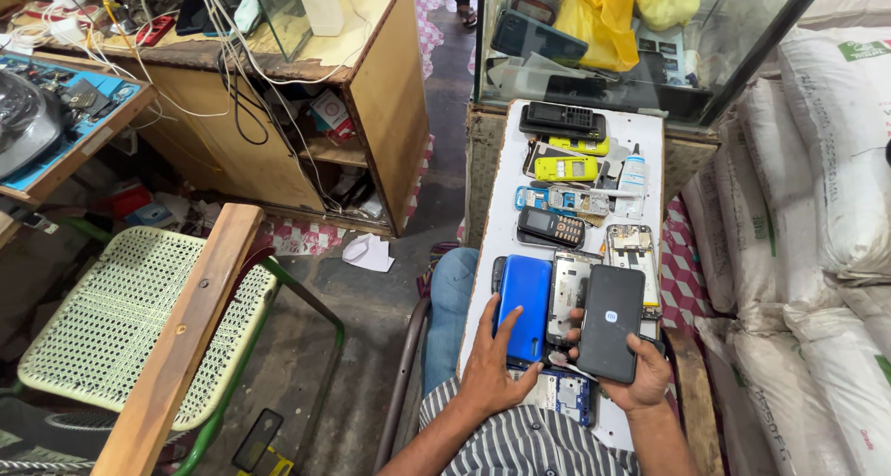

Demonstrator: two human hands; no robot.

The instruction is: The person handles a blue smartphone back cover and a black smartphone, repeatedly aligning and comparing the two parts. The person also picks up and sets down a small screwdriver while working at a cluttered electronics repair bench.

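The person sits with a narrow white board [497,230] laid lengthwise over the lap, serving as a small table covered in phone parts. The left hand [492,365] lies flat on the near end of a blue phone back cover [525,307], palm down and fingers spread over its lower edge; the grip is open and pressing rather than clasping. The right hand [640,374] holds a black smartphone [610,322] from below, back side up, thumb on its left edge and fingers wrapped round the lower right corner, so this grip is closed on the phone. The phone is tilted a little, its top end over the board.

Between the blue cover and the black smartphone lies an opened phone frame [568,295] with its metal inside showing. Under both hands, near the striped shirt [529,443], a blue circuit board [566,394] peeks out. Further up the board lie a small black keypad phone [551,226], a stripped phone chassis [633,250], a blue opened handset [548,199], a yellow keypad phone [565,168] and, at the far end, a black keypad phone [562,120]. A small white bottle [633,173] stands at the right edge.

Beyond the board is a glass display case [640,40] holding yellow bags. White sacks [835,188] are piled to the right. To the left stand a green mesh chair [111,323] and a wooden table [371,86] strewn with cables.
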